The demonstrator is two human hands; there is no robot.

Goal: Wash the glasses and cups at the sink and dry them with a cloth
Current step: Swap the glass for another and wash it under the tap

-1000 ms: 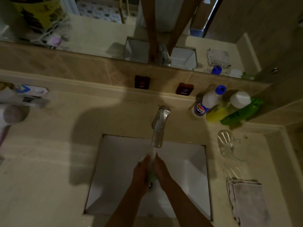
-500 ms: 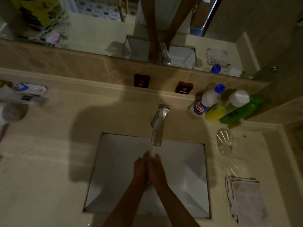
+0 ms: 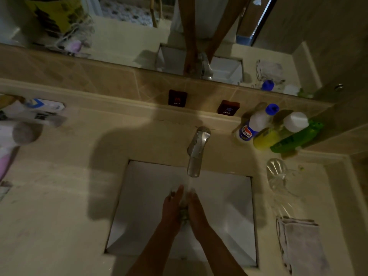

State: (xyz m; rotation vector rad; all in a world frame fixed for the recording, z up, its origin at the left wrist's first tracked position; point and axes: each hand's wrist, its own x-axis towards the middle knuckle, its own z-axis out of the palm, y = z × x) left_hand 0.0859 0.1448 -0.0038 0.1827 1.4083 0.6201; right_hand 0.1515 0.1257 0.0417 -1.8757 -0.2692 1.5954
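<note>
Left hand [image 3: 172, 208] and right hand [image 3: 197, 212] were over white square sink basin [image 3: 229, 206] under chrome tap [image 3: 196, 151], fingers straight, palms facing; what lay between them could not be told. Clear glass [image 3: 278, 176] lay on beige worktop [image 3: 59, 206] right of basin, contents indiscernible. Folded grey cloth [image 3: 300, 244] lay nearer.
</note>
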